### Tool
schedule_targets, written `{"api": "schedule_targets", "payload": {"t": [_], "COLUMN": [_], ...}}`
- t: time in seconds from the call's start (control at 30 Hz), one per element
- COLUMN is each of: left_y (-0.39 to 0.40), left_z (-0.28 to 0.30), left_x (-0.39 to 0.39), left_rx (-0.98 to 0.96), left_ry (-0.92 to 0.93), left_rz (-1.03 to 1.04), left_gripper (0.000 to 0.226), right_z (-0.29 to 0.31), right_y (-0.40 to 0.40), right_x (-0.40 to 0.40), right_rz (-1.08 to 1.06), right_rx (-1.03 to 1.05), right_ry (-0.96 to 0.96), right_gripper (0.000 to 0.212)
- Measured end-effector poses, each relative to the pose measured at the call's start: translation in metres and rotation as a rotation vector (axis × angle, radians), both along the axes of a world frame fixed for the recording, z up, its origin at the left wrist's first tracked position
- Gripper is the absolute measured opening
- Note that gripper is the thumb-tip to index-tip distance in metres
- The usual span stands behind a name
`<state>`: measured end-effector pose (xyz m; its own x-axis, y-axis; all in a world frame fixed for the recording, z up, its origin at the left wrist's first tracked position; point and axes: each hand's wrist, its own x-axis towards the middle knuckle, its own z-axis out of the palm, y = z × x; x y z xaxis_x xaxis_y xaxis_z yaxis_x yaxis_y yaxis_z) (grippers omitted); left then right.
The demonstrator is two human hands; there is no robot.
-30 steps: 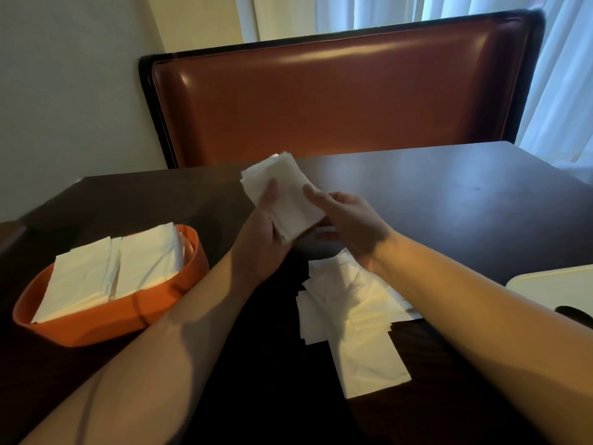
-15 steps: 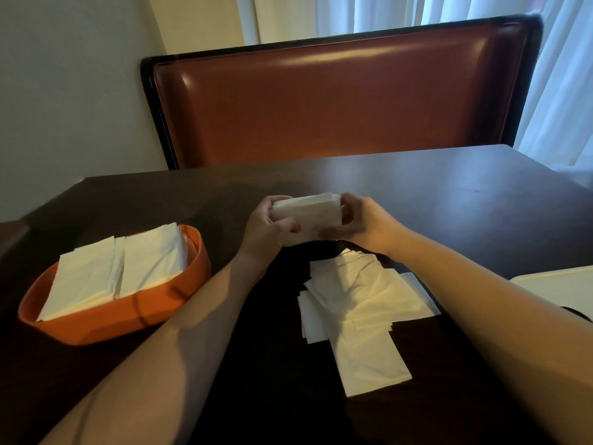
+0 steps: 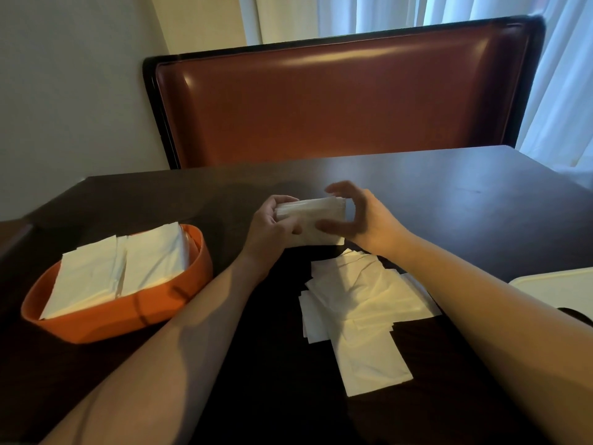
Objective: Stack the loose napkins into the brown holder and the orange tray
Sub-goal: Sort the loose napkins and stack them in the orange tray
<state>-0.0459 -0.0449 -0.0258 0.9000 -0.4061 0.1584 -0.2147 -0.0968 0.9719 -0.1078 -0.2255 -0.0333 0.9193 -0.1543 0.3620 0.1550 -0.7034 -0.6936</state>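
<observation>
Left hand [image 3: 272, 224] grips napkin stack [image 3: 309, 216] over bench [image 3: 449, 187]; right hand [image 3: 359, 216] cupped loosely at its end, fingers barely off it. Orange tray [image 3: 128, 313] left.

Napkin bundle [image 3: 309, 216]: thin white paper, matt, soft layered edges. Loose napkins [image 3: 362, 303] on the surface [image 3: 449, 194]: same matt paper, faintly creased. Orange tray [image 3: 128, 313]: smooth plastic, dull satin sheen. Surface is seen as dark wood, smooth, low gloss. Seat back [image 3: 337, 101]: glossy reddish-brown leather-like upholstery. Curtain [image 3: 561, 75]: sheer white cloth.
</observation>
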Motion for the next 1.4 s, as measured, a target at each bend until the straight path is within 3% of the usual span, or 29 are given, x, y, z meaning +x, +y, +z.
{"api": "schedule_targets", "payload": {"t": [0.2,0.33,0.47,0.53,0.67,0.77,0.83,1.0,1.1,1.2,1.4], "left_y": [0.0,-0.001,-0.001,-0.001,0.001,0.001,-0.001,-0.001,0.0,0.0,0.0], "left_z": [0.0,-0.001,-0.002,-0.003,0.0,0.002,0.004,0.008,0.008,0.008,0.009], "left_x": [0.001,0.002,0.002,0.003,0.001,-0.002,-0.004,-0.006,-0.006,-0.006,-0.005], "left_rx": [0.012,0.022,0.027,0.028,-0.051,-0.161,-0.183,-0.275,-0.3,-0.268,-0.307], "left_ry": [-0.023,-0.022,-0.029,-0.041,0.067,0.186,0.235,0.311,0.304,0.285,0.328], "left_rz": [-0.01,0.008,0.003,-0.007,-0.048,-0.109,-0.159,-0.215,-0.229,-0.235,-0.288], "left_gripper": [0.036,0.033,0.032,0.029,0.026,0.027,0.026,0.024,0.025,0.024,0.041], "right_z": [0.001,0.011,0.013,0.015,0.017,0.015,0.017,0.02,0.02,0.028,0.025], "right_y": [0.016,0.011,0.007,0.009,0.014,0.013,0.008,0.003,0.004,0.004,0.004], "right_x": [-0.003,-0.002,-0.004,-0.003,-0.004,-0.006,-0.006,-0.007,-0.009,-0.008,-0.009], "right_rz": [0.082,-0.042,-0.095,-0.116,-0.063,0.002,-0.009,0.136,0.233,0.163,0.204], "right_rx": [-0.3,-0.238,-0.203,-0.092,0.29,0.622,0.61,0.867,0.997,1.026,1.07], "right_ry": [-0.15,-0.308,-0.277,-0.229,0.055,0.076,0.025,0.23,0.248,0.139,0.271], "right_gripper": [0.04,0.025,0.01,0.014,0.056,0.042,0.033,0.066,0.056,0.04,0.069]}}
